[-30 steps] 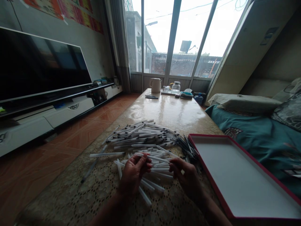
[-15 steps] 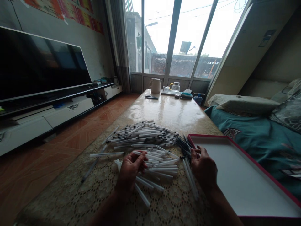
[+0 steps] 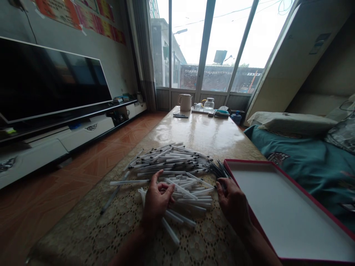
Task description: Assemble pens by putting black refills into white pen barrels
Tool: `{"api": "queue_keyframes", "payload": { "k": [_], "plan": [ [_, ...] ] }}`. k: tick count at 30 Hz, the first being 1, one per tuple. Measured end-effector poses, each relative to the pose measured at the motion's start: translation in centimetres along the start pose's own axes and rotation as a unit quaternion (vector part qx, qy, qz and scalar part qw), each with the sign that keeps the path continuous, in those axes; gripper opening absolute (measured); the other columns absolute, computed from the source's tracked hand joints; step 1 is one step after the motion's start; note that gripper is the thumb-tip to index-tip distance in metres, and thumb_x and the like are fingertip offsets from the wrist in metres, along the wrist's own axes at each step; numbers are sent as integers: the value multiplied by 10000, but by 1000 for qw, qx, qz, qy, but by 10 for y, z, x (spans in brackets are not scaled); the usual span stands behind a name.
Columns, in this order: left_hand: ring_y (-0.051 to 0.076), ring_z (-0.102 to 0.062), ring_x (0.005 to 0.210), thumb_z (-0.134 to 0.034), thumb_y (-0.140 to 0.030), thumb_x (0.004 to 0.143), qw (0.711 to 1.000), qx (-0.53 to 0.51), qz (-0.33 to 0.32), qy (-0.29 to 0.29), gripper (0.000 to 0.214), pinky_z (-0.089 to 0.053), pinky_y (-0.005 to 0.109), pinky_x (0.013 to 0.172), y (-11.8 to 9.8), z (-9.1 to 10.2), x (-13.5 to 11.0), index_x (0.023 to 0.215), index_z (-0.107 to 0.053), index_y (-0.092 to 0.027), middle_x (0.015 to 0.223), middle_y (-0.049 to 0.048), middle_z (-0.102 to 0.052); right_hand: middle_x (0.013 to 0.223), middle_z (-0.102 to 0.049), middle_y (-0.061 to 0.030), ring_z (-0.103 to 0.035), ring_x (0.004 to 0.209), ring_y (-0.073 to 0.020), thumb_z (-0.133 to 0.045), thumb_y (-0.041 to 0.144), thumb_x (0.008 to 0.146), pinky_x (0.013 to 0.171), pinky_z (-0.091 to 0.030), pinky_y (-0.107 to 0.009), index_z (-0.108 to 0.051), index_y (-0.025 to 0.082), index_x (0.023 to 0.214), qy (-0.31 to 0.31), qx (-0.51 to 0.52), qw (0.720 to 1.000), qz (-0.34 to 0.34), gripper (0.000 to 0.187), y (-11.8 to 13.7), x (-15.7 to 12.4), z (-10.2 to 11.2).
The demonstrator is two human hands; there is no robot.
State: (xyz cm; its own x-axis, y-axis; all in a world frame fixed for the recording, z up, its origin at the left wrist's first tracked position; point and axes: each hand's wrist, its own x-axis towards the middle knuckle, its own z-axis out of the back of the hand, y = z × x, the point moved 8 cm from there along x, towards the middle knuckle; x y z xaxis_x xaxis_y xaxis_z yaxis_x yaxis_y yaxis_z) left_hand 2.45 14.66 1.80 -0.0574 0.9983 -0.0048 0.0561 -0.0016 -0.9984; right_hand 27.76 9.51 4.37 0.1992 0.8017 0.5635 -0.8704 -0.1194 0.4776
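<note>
My left hand point(image 3: 158, 197) is over the near part of a pile of clear white pen barrels point(image 3: 191, 201). Its index finger is raised apart from the thumb, and nothing shows held between them. One loose barrel point(image 3: 181, 189) lies slantwise just right of its fingertips. My right hand point(image 3: 233, 195) has its fingers curled at the near end of a bunch of thin black pen refills point(image 3: 217, 169), thumb and forefinger closing on them. The exact grip is partly hidden. Behind, assembled-looking pens with dark tips point(image 3: 172, 159) lie heaped across the table.
A shallow white tray with a red rim point(image 3: 251, 161) lies right of my right hand. The long table point(image 3: 191, 133) bears a beige kettle point(image 3: 185, 102), a glass jug point(image 3: 209, 103) and a tissue pack point(image 3: 222, 112) at its far end. A bed or sofa point(image 3: 299, 147) stands on the right.
My left hand has let go of a white barrel, which now lies on the pile, and its index finger has lifted. My right hand has moved left and down onto the refills' near end.
</note>
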Motion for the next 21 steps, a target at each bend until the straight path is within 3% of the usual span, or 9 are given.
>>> {"api": "queue_keyframes", "payload": {
  "k": [4,8,10,12,15,18,21],
  "plan": [
    [117,-548,375,-697,-363,674,1000,14,-19,6,556,-372,180,300,-14,-4,-11,1145,-458,-192,627,-69,-554,790,-639,-51,-595,591,-160,-440,375,918,579,-435,-263,-590,186,840,70,55,996,28,253,19,-5,-9],
    [155,-623,494,-635,-310,740,981,149,-65,109,319,-457,234,411,-43,-12,-26,1037,-586,-201,771,18,-628,766,-619,-35,-584,587,-150,-428,354,932,589,-415,-255,-585,188,835,91,62,993,33,248,26,-9,-12],
    [189,-653,616,-619,-250,747,943,268,-128,149,214,-508,282,571,-59,-6,-24,954,-648,-205,815,50,-661,765,-618,-37,-581,591,-152,-424,353,934,590,-414,-254,-585,189,830,90,62,993,35,252,25,-10,-12],
    [220,-648,744,-565,-201,765,901,377,-181,118,162,-499,335,718,-69,15,-10,891,-667,-204,883,71,-672,767,-618,-40,-579,592,-154,-423,357,934,582,-412,-253,-583,190,818,88,61,994,34,259,24,-10,-12],
    [259,-593,950,-500,-121,758,816,546,-183,60,214,-432,378,866,-61,53,23,885,-662,-181,956,95,-664,767,-618,-45,-576,595,-156,-417,365,936,577,-412,-255,-580,189,808,85,65,994,37,272,24,-9,-13],
    [281,-566,965,-498,-110,744,726,670,-145,47,225,-414,379,851,-41,82,48,873,-668,-182,952,117,-657,765,-618,-49,-573,603,-160,-409,362,938,586,-419,-258,-583,188,809,85,64,994,39,279,25,-8,-13],
    [292,-557,953,-501,-134,747,674,725,-135,37,204,-413,377,804,-31,97,56,853,-662,-203,940,114,-646,768,-616,-45,-575,618,-161,-423,345,934,594,-422,-254,-587,189,816,90,61,994,30,255,24,-8,-13]
  ]
}}
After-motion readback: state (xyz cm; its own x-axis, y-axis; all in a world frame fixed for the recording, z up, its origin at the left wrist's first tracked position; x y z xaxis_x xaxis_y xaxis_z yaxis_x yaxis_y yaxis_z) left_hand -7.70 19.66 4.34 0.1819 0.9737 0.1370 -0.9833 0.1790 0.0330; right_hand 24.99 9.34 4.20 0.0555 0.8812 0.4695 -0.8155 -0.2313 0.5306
